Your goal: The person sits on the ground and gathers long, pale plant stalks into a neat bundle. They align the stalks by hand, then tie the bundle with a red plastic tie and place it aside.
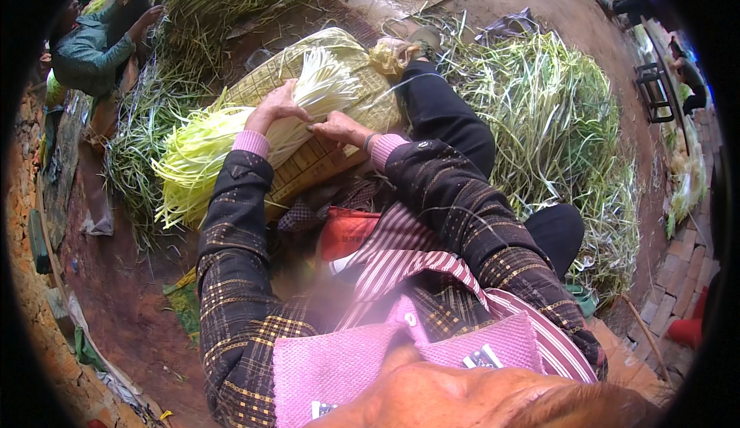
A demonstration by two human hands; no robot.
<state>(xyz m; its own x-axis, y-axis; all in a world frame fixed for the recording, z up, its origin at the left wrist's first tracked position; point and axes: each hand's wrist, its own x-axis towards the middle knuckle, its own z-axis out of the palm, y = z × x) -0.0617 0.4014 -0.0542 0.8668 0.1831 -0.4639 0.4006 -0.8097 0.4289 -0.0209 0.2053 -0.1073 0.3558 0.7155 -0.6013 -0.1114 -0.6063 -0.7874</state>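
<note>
A large bunch of pale yellow chive-like stalks (193, 165) lies across a yellowish, wrapped block-like support (315, 176) that bears printed lines and writing. Its white ends (326, 78) point away from me and its yellow leaf tips hang toward the left. My left hand (279, 106) is wrapped over the bunch's middle, thumb toward the right. Close to that thumb, my right hand (342, 130) has bent fingers at the bunch's near edge, with the thumb pointing left. Whether it pinches a stalk or a tie is too small to tell.
Heaps of loose green and yellowed leaves lie at right (549, 116) and upper left (214, 18). Another person in a green sleeve (95, 52) sits at left. A dark stool (654, 90) stands far right. My knee (448, 116) is beside the support.
</note>
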